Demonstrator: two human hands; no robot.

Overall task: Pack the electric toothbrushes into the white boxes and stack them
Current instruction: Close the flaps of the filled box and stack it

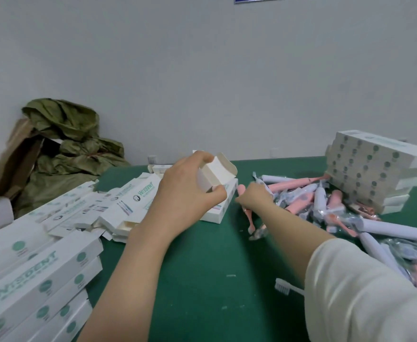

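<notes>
My left hand [185, 186] grips the open end of a white box [221, 201] lying on the green table [202, 267], its end flaps [221, 166] folded up. Just right of the box, my right hand [254, 196] holds a pink electric toothbrush [248, 213] in clear wrap, its handle end pointing at the box opening and its brush head toward me. A loose pile of pink and lavender toothbrushes [326, 201] lies further right.
A neat stack of closed white boxes [372, 169] stands at the back right. Empty and open boxes [42, 255] cover the left side. A green sack [71, 149] and brown cardboard lean against the wall. A loose brush head [285, 286] lies near my right sleeve.
</notes>
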